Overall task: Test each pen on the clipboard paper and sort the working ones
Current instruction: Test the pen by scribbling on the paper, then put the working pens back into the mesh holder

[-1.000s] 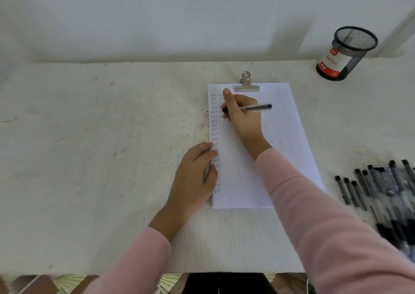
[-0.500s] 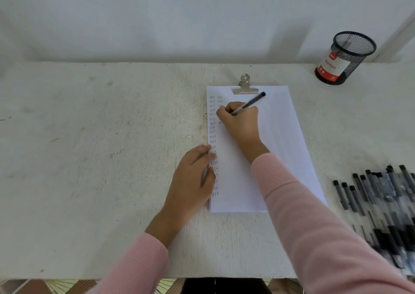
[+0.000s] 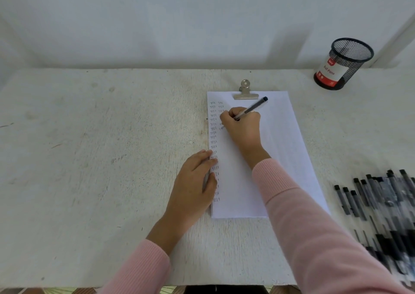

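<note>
We see the pale counter (image 3: 101, 159) carrying the clipboard paper (image 3: 283, 150) near its middle, with a loose pile of black-capped pens (image 3: 381, 208) well apart at the right edge and a black mesh pen cup (image 3: 344, 64) standing upright at the far right corner. No pens show in the cup from here. The left hand (image 3: 193, 190) stays where it was a second ago, its grip released, with straight fingers pressing the paper's left edge to steady the sheet. The right hand (image 3: 243, 127) is what has changed. A second ago it carried the pen (image 3: 253, 107) almost level with the forefinger stretched out. Now its grip is closed round the barrel in a writing hold, the capped end tilted up toward the metal clip (image 3: 246, 92) and the tip down on the sheet. It has also slid a little down the page, beside the second column of small "test" marks (image 3: 213, 136). We judge that this pen is mid-trial and a fresh mark is being written. Whether it leaves ink is hidden under the hand, so we cannot yet sort it.
</note>
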